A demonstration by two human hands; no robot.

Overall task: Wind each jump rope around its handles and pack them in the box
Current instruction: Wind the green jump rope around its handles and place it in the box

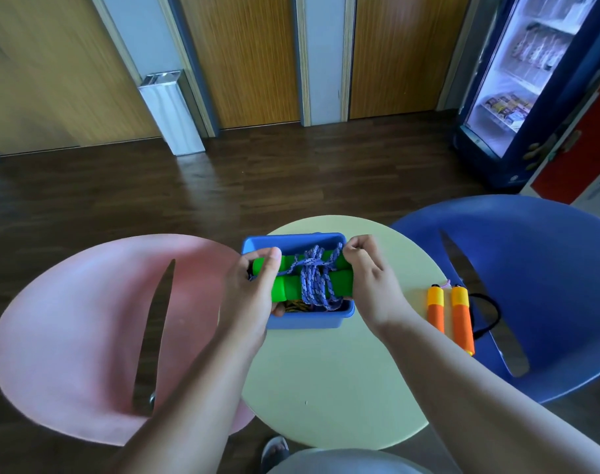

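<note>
Handles (pixel 293 285) over box (pixel 305 323), left grip (pixel 257 289) and right grip (pixel 365 268) clamped on opposite ends. Advice: lower level, hold rope (pixel 314 280) turns tight, seat flat inside.

— Where are the green handles (pixel 280 285)?
— Above the blue box (pixel 305 321), purple rope (pixel 312 285) wound round them. The left hand (pixel 254 289) grips one end and the right hand (pixel 370 271) pinches rope at the other.
— And the orange handles (pixel 461 316)?
— On the counter (pixel 325 378), right of the box.
</note>
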